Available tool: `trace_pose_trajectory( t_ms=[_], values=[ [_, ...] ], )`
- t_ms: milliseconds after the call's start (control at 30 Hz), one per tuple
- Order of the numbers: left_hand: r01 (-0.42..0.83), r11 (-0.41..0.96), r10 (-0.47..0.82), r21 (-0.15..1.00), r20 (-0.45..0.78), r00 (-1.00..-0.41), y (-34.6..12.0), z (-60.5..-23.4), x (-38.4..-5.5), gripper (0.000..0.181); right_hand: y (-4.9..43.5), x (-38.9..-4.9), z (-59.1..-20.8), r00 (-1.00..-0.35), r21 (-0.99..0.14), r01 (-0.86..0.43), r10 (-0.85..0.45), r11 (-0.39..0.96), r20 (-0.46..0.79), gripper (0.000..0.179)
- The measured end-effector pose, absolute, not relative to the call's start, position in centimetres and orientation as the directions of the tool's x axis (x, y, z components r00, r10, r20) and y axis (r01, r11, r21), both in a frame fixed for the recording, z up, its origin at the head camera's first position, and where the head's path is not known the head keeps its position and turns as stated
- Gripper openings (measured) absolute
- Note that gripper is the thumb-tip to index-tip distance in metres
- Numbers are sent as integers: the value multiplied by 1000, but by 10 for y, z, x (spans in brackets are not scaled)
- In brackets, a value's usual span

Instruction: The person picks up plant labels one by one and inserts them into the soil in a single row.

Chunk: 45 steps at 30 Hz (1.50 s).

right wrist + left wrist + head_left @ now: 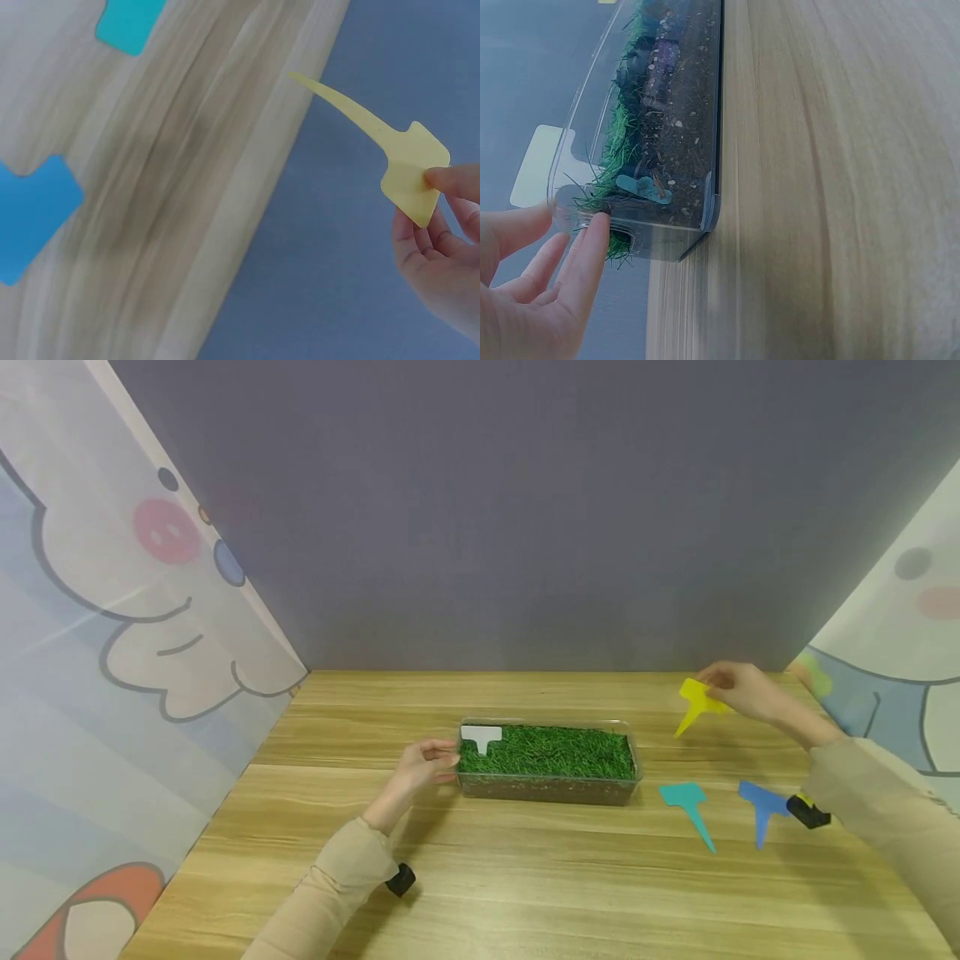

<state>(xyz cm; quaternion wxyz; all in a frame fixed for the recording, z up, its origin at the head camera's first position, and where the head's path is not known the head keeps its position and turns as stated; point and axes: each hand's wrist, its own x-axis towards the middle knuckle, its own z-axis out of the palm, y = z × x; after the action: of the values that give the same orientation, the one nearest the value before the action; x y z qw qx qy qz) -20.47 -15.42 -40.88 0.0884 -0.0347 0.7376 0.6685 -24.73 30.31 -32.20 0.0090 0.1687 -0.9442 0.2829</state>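
Note:
A clear plastic planter box [547, 789] holds dark soil topped with green grass [562, 752]. In its left end stands a white T-shaped plant label [480, 734]. My left hand [416, 768] is at that end, its nearly straight fingers touching the box around the rim and end wall, as the left wrist view shows. To the right of the box, my right hand [742, 689] pinches a yellow plant label [412, 165] by its broad head between thumb and fingers. The label's pointed stem slants down to the left in the head view, above the table.
A teal plant label [684, 794] and a blue plant label [763, 797] lie on the wooden table [525, 877], right of the box. A grey panel [525, 527] rises behind the table. Black wrist cameras hang below both sleeves, with a yellow scrap showing beside the right one.

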Motion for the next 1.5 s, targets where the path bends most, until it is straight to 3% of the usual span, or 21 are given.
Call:
trace_pose_trajectory(
  t_ms=[667,1500],
  values=[
    [-176,113,65,978,-184,-981,-154,-408,-203,31,254,-235,-291,-912,-471,-409,-366,782,186,18],
    [-187,73,64,980,-192,-979,-153,-407,-204,30,180,-238,-275,-875,-559,-458,-460,691,148,19]
  ],
)
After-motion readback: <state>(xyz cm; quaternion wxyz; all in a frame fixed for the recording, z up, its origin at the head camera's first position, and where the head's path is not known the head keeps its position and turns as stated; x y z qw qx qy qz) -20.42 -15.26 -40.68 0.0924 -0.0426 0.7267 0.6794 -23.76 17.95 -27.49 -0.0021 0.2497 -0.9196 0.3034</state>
